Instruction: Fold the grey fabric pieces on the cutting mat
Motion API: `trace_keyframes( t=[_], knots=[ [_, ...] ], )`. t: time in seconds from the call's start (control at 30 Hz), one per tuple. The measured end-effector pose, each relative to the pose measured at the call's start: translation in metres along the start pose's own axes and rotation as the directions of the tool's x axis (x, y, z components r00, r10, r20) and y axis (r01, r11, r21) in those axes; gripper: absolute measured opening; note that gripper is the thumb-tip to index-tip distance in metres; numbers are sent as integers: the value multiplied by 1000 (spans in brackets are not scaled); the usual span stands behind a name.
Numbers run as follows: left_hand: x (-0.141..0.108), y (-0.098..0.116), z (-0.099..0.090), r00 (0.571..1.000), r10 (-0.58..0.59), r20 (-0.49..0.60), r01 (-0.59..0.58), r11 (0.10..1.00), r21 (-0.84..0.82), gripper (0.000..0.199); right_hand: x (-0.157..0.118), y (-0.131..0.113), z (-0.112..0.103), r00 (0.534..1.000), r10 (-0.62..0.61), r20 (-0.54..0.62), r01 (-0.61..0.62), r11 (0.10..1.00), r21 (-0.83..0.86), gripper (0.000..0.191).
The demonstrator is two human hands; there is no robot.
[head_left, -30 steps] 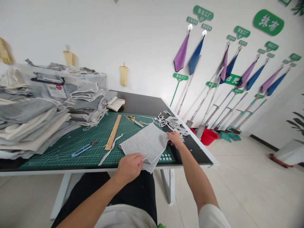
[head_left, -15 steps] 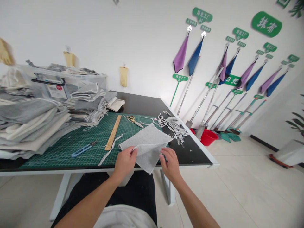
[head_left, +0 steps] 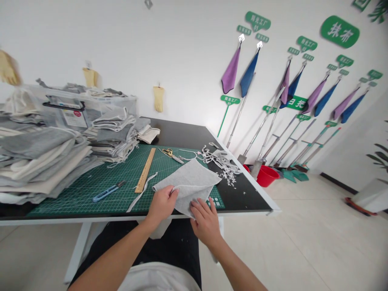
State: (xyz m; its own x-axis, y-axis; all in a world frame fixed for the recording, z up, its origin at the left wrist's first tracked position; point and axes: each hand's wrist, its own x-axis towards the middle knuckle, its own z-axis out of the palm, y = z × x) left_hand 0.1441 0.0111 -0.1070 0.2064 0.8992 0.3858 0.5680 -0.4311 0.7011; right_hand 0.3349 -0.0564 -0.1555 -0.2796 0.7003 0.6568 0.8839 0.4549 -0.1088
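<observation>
A light grey piece of fabric (head_left: pixel 194 178) lies over the front of the green cutting mat (head_left: pixel 121 167), with its upper layer lifted along a fold. My left hand (head_left: pixel 163 204) pinches that layer's edge between thumb and fingers. Flat on the lower layer, near the fabric's front corner, rests my right hand (head_left: pixel 206 220), fingers stretched out. A narrow grey strip (head_left: pixel 142 193) lies left of the fabric, beside a wooden ruler (head_left: pixel 146 169). Gold-handled scissors (head_left: pixel 171 155) are just behind it. Further left is a blue utility knife (head_left: pixel 109 191).
Stacks of grey and cream fabric (head_left: pixel 45 157) fill the table's left side, before a clear plastic box (head_left: pixel 106 103). A heap of fabric scraps (head_left: pixel 222 163) sits at the right. The table's white edge (head_left: pixel 260 192) runs beyond it; a red bucket (head_left: pixel 267 176) stands on the floor.
My right hand has moved left and down from the fabric's right edge onto its front corner, its fingers straightening. My left hand keeps its pinch in nearly the same place.
</observation>
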Motion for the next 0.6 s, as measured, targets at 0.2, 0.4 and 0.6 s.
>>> trace_keyframes(
  t=[0.2, 0.4, 0.6],
  knots=[
    [-13, 8, 8, 965, 230, 127, -232, 973, 0, 31, -2, 6, -9, 995, -6, -99, 12, 998, 61, 32],
    [-21, 6, 19, 890, 426, 161, -429, 903, -16, 27, 5, 10, -13, 990, -33, -140, 37, 999, 32, 29],
    [-22, 7, 21, 847, 532, 26, -532, 847, 1, 23, 7, 11, -13, 989, -81, -122, 78, 997, -29, 24]
  ],
)
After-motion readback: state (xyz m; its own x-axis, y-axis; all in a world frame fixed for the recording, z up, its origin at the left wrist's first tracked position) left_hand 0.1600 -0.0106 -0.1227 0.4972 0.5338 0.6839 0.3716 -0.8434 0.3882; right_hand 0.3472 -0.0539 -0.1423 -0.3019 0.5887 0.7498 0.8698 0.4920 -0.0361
